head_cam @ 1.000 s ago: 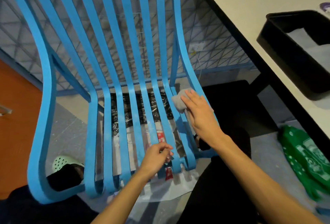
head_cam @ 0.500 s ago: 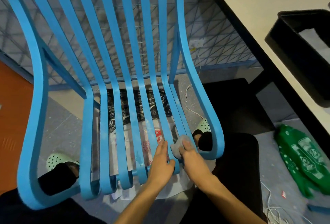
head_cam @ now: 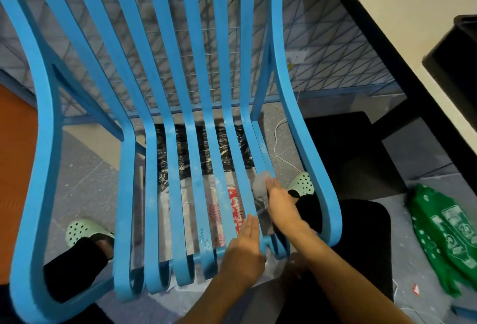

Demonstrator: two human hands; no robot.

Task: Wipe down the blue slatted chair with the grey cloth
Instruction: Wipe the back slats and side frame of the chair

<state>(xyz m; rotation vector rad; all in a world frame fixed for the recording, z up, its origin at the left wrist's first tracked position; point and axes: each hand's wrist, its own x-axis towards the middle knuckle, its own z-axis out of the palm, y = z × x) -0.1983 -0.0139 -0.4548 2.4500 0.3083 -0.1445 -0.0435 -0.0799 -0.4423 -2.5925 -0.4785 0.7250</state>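
The blue slatted chair (head_cam: 124, 158) fills the view, its seat slats curling down at the front edge near me. My right hand (head_cam: 282, 207) holds the bunched grey cloth (head_cam: 260, 185) against the rightmost thin seat slat, just inside the wide right frame rail. The cloth shows to the left of my fingertips; my thumb is hidden. My left hand (head_cam: 244, 251) rests on the neighbouring slat near its front curl, fingers straight and together.
A white table (head_cam: 402, 21) with a black edge runs along the right, carrying a black tray (head_cam: 454, 65). A green bag (head_cam: 446, 236) lies on the floor at right. Plastic sheets lie under the seat. My feet in pale green clogs (head_cam: 80, 230) flank the chair.
My right hand drew the cloth down the right slat from the seat's back to its front, then moved slightly back up. My left hand's fingers straightened and slid to the front curl.
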